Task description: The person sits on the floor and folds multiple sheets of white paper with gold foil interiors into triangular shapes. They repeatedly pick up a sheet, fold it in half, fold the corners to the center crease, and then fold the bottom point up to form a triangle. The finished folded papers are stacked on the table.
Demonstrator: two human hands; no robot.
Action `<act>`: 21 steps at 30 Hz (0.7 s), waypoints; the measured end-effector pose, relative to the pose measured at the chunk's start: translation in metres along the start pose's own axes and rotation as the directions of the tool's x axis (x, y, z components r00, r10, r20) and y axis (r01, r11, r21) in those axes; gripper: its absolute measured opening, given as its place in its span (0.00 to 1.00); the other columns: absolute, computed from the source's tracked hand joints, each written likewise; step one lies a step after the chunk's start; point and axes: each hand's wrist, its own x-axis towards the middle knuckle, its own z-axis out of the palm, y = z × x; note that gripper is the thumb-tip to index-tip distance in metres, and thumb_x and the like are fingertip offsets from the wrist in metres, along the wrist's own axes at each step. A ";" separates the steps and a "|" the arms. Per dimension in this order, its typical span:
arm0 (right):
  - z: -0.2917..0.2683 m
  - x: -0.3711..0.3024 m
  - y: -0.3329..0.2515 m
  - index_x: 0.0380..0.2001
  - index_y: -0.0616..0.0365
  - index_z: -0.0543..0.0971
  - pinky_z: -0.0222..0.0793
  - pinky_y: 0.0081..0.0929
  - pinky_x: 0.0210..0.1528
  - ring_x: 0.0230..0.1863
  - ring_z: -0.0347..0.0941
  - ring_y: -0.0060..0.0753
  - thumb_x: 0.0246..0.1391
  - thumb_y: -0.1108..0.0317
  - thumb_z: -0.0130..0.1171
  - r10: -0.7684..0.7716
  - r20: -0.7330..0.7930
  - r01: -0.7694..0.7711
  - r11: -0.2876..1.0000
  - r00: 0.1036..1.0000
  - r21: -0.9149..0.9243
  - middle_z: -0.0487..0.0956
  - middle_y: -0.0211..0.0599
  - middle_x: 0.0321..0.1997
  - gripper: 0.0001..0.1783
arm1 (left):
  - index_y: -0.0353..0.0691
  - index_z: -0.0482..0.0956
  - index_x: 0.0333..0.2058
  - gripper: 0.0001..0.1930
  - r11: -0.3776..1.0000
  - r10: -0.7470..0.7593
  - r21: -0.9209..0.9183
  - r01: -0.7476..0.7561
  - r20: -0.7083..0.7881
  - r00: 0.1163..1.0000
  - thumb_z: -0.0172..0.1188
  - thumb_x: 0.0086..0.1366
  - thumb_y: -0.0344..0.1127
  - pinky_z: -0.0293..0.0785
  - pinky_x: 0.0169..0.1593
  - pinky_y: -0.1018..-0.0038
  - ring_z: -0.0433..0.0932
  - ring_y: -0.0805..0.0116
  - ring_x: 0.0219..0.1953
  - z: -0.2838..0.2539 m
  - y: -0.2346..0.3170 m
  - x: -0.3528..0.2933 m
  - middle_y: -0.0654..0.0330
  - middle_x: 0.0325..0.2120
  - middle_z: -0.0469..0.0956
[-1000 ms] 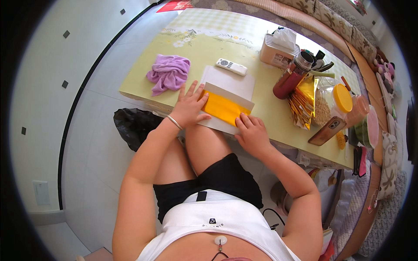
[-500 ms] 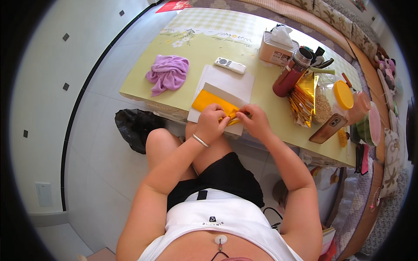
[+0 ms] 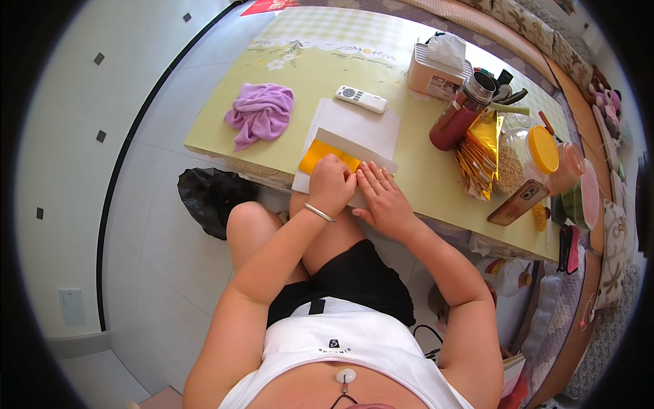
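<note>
A sheet of shiny gold paper [image 3: 314,157] lies near the front edge of the table, on white paper [image 3: 364,126] with a greyish card strip [image 3: 349,144] along its far side. My left hand [image 3: 332,185] is closed on the gold sheet, its fingers curled and pressed to it. Its fingertips are partly hidden from above. Beside it my right hand [image 3: 388,206] lies flat, fingers stretched out over the right end of the sheet and covering it. The two hands nearly touch at the fingertips.
Beyond the paper lies a white remote control [image 3: 361,99], with a purple cloth [image 3: 260,116] at left. To the right stand a tissue box [image 3: 436,71], a dark red flask [image 3: 460,116], stacked gold packets [image 3: 480,160], a yellow-lidded jar [image 3: 543,150] and a leaning phone [image 3: 518,202].
My right hand has gone from pinching the gold paper's right end to lying flat over it. My left hand has stayed on the sheet, its fingers more curled.
</note>
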 end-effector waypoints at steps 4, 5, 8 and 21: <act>-0.002 -0.003 -0.004 0.66 0.69 0.61 0.43 0.47 0.75 0.75 0.51 0.53 0.51 0.49 0.65 0.037 0.042 -0.036 0.999 0.998 -0.031 0.60 0.56 0.72 0.48 | 0.35 0.80 0.18 0.08 1.000 -0.001 -0.001 0.001 0.013 1.000 0.67 0.52 0.32 0.73 0.39 0.61 0.75 0.54 0.31 0.000 0.000 0.001 0.54 0.24 0.75; -0.001 -0.003 -0.006 0.67 0.69 0.61 0.43 0.47 0.76 0.75 0.51 0.54 0.51 0.49 0.65 0.041 0.044 -0.040 0.998 0.998 -0.040 0.59 0.56 0.72 0.48 | 0.35 0.80 0.18 0.09 1.000 0.002 0.006 -0.002 0.009 1.000 0.67 0.52 0.32 0.73 0.39 0.61 0.75 0.54 0.31 0.000 0.000 0.001 0.54 0.24 0.75; -0.001 -0.003 -0.008 0.67 0.69 0.61 0.42 0.47 0.76 0.75 0.51 0.54 0.49 0.48 0.66 0.056 0.036 -0.054 0.997 0.998 -0.057 0.59 0.56 0.72 0.50 | 0.36 0.80 0.18 0.09 1.000 0.006 0.021 -0.006 -0.001 1.000 0.67 0.51 0.33 0.72 0.39 0.61 0.75 0.54 0.31 0.002 -0.001 0.000 0.53 0.24 0.75; -0.011 0.001 -0.013 0.69 0.45 0.64 0.42 0.56 0.73 0.74 0.49 0.66 0.40 0.48 0.74 0.002 0.137 0.015 0.993 0.991 -0.120 0.56 0.64 0.72 0.52 | 0.36 0.77 0.27 0.08 0.993 0.099 -0.091 -0.080 0.237 0.966 0.65 0.48 0.30 0.72 0.42 0.61 0.75 0.53 0.36 -0.046 -0.015 -0.005 0.53 0.30 0.74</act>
